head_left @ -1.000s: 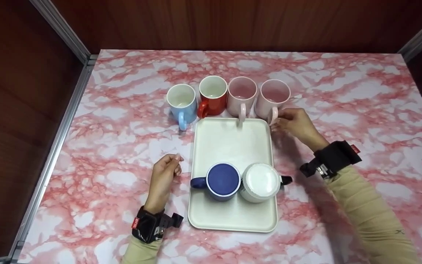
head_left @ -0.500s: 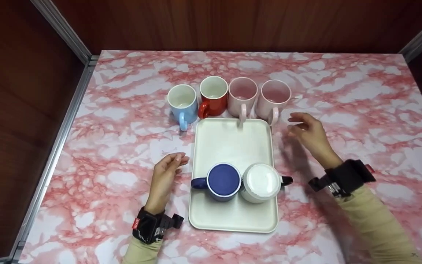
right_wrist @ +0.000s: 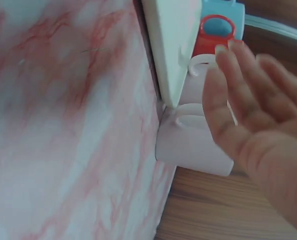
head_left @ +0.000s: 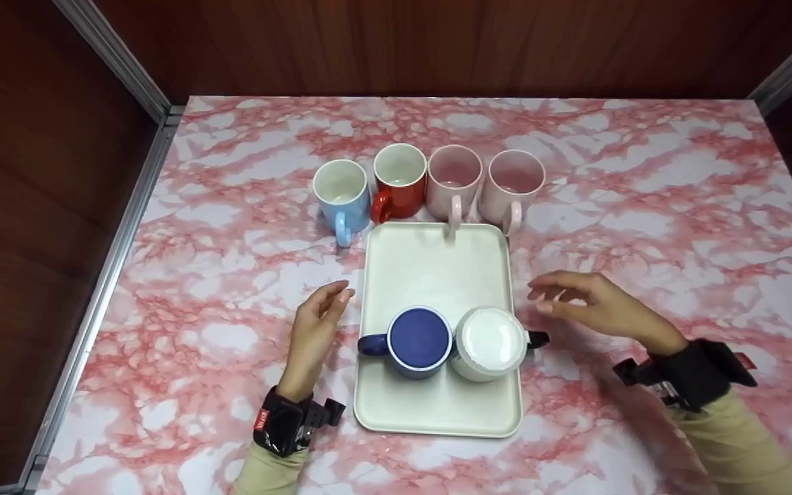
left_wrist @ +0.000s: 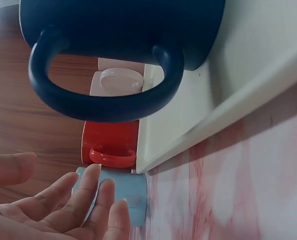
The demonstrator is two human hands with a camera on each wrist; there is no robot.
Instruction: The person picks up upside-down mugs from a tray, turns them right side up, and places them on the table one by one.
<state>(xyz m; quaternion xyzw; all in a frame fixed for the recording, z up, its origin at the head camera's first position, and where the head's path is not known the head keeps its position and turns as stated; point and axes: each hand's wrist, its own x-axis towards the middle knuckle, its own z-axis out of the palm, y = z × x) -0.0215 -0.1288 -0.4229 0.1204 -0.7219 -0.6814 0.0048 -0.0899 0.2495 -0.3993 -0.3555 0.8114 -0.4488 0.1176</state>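
Note:
A cream tray [head_left: 437, 268] lies on the table, bearing a dark blue mug [head_left: 420, 340] and a white mug [head_left: 489, 344] with a black handle. Both mugs on it stand side by side, handles pointing outward over the tray's long sides. My left hand [head_left: 315, 330] is left of the tray, near the blue mug's handle, fingers relaxed and holding nothing. On the other side my right hand [head_left: 595, 302], also holding nothing, hovers right of the tray with loosely bent fingers. In the left wrist view the blue mug [left_wrist: 123, 30] looms close above the left hand's fingers [left_wrist: 83, 200].
Behind the tray a row of mugs stands with handles toward me: a light blue mug [head_left: 342, 196], a red mug [head_left: 401, 180], a pink mug [head_left: 454, 182] and another pink mug [head_left: 513, 185]. Brown wooden panels [head_left: 437, 48] bound the marbled table [head_left: 643, 172].
My right hand has let go of the rightmost pink mug's handle and come back toward me, to the right. The left hand's fingers have loosened from a curl and straightened a little.

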